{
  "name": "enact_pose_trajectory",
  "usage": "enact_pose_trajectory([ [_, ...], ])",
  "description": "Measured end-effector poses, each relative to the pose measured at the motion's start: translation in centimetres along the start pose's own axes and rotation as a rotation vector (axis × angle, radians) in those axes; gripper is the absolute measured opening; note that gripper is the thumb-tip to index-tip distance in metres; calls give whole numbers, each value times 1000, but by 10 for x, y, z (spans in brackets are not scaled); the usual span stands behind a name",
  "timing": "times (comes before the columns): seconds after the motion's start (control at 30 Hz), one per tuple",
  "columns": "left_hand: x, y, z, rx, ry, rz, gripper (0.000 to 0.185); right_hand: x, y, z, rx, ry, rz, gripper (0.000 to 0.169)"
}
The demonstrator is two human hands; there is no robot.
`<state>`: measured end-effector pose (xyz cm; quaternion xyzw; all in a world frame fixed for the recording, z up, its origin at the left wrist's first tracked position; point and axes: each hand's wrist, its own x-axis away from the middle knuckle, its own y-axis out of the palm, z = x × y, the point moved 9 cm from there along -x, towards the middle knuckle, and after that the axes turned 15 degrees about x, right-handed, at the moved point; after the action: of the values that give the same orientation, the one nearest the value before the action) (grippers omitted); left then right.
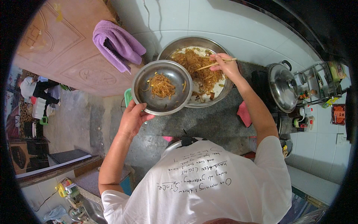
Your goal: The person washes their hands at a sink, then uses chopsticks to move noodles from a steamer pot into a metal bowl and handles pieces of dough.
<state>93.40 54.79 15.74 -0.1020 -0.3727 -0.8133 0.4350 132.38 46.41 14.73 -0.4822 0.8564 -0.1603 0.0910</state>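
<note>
My left hand [134, 117] grips the near rim of a small stainless steel bowl [145, 101], thumb over the edge. A small heap of brown fried noodles [161, 86] lies in that bowl, with a few loose bits beside it. Behind and to the right stands a wide metal basin [195, 41], partly covered by the bowl. Its pale bottom carries a larger pile of brown noodles [188, 60] and some vegetable pieces. Over the basin's right side, my right hand [227, 65] holds a pair of wooden chopsticks [205, 66], their tips at the noodles.
A purple towel [117, 44] hangs on the wooden door [84, 56] at left. On the dark counter [221, 117] lies a pink cloth [245, 114]. To the right stand a lidded pot [283, 86], a wire rack [321, 81] and several bottles [304, 121]. Another person [39, 89] sits far left.
</note>
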Motion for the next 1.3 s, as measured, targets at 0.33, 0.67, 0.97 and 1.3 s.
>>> enact_pose_trajectory([
  [0.33, -3, -4, 3, -14, 25, 2, 38, -10, -9, 15, -125, 66, 203, 35],
  [0.67, -3, -1, 6, -29, 20, 17, 39, -6, -11, 41, -489, 331, 260, 37],
  [0.97, -5, -2, 6, -27, 29, 28, 38, -1, -9, 42, -710, 460, 173, 41],
  [1.3, 0, 11, 9, -40, 36, -17, 38, 0, -41, 17, -959, 378, 169, 40],
])
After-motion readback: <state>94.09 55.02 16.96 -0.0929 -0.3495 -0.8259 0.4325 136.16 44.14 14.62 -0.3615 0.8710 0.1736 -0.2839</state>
